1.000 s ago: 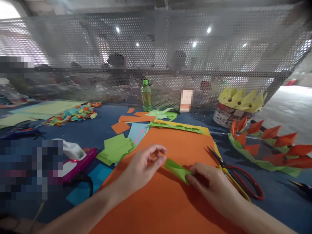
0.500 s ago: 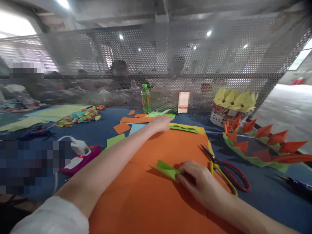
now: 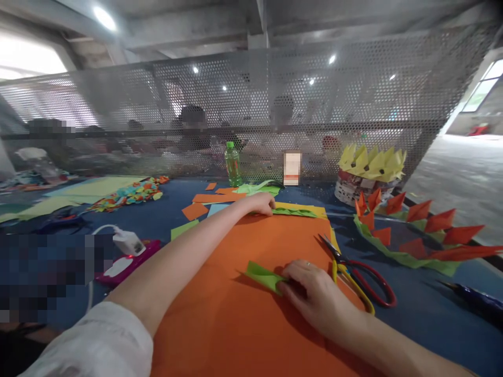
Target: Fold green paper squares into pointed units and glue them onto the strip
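Observation:
My right hand (image 3: 308, 287) pinches one end of a small folded piece of green paper (image 3: 262, 276) above a large orange sheet (image 3: 236, 319). Stretched far forward, my left hand (image 3: 262, 203) has its fingers curled down at the left end of a pleated green paper strip (image 3: 296, 212). That strip lies along the far edge of the orange sheet. Just right of my right hand rest scissors (image 3: 341, 256) with red and yellow handles, blades apart. The fingertips of my left hand are partly hidden.
A spiky orange-and-green paper ring (image 3: 416, 246) and a yellow paper crown (image 3: 373, 163) stand at right, near a dark blue pen-like tool (image 3: 471, 298). Behind are a green bottle (image 3: 232, 165) and a perforated screen (image 3: 157, 104). At left lie a magenta device (image 3: 129, 264) and paper scraps (image 3: 129, 193).
My left hand has drawn back slightly, and its stretched fingers have curled down onto the end of the pleated strip. My right hand keeps its pinch on the folded green paper. The view shifted slightly.

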`<state>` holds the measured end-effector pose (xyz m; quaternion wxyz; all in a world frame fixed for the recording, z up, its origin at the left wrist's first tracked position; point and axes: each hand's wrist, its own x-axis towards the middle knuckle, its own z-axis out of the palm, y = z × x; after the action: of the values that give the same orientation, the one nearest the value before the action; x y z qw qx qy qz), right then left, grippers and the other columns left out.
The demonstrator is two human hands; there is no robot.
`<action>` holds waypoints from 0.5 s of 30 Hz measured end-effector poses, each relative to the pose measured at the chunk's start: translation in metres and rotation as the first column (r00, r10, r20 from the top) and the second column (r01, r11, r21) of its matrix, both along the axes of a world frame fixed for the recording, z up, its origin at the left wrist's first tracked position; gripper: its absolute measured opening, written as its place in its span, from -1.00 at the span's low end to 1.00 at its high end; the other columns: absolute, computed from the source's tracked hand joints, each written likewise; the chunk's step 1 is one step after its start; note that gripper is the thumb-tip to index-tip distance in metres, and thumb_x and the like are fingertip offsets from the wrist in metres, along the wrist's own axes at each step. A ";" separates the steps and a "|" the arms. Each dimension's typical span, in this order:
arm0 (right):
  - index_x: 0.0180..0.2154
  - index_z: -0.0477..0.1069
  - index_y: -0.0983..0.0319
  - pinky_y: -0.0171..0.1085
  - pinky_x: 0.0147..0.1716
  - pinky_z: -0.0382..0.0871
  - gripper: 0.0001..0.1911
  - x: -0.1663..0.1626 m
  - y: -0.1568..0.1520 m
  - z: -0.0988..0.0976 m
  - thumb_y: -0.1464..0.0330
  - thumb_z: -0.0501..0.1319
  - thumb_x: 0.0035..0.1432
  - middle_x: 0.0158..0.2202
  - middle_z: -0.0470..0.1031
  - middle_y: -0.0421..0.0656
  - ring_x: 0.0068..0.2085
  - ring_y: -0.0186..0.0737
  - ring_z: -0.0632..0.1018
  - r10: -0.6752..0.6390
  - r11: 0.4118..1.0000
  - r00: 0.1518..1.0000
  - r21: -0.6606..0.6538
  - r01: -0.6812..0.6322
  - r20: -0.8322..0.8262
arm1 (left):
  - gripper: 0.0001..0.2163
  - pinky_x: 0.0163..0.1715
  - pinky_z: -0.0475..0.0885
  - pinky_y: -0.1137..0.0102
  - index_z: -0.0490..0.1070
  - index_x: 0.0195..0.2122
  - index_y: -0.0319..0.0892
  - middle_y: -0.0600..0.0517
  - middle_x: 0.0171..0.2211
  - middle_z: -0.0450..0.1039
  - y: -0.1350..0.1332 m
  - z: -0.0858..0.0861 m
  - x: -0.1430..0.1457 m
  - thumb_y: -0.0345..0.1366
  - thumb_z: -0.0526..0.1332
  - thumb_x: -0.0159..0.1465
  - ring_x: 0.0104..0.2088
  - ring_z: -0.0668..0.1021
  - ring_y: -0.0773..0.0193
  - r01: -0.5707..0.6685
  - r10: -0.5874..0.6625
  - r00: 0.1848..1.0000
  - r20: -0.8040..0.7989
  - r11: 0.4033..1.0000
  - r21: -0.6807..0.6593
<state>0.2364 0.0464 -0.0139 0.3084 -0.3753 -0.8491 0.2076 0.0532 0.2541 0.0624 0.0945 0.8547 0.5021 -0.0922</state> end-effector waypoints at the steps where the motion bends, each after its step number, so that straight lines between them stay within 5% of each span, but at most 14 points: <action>1: -0.35 0.37 0.19 -0.26 -0.29 0.28 -0.84 0.000 0.000 0.000 0.51 0.16 0.29 -0.36 0.49 -0.19 -0.30 -0.20 0.47 0.002 1.000 1.000 0.001 -0.002 0.001 | -0.70 -0.05 0.55 0.11 0.42 0.13 -0.20 -0.11 0.09 0.45 -0.002 0.000 0.000 -0.20 0.26 0.44 -0.02 0.57 0.07 0.001 -0.001 1.000 0.003 1.000 0.001; 15: -0.38 0.38 0.19 -0.30 -0.33 0.30 -0.83 -0.001 -0.003 0.009 0.51 0.17 0.28 -0.39 0.50 -0.20 -0.34 -0.23 0.50 -0.028 0.999 1.000 0.021 0.028 -0.002 | -0.70 -0.03 0.55 0.09 0.42 0.12 -0.20 -0.12 0.09 0.44 -0.075 0.002 -0.020 -0.20 0.27 0.44 -0.01 0.57 0.07 -0.025 -0.017 0.977 0.214 0.981 0.190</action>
<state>0.2359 0.0435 -0.0053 0.3157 -0.3837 -0.8457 0.1946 0.0336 0.1794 0.0643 0.0656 0.8637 0.4973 0.0494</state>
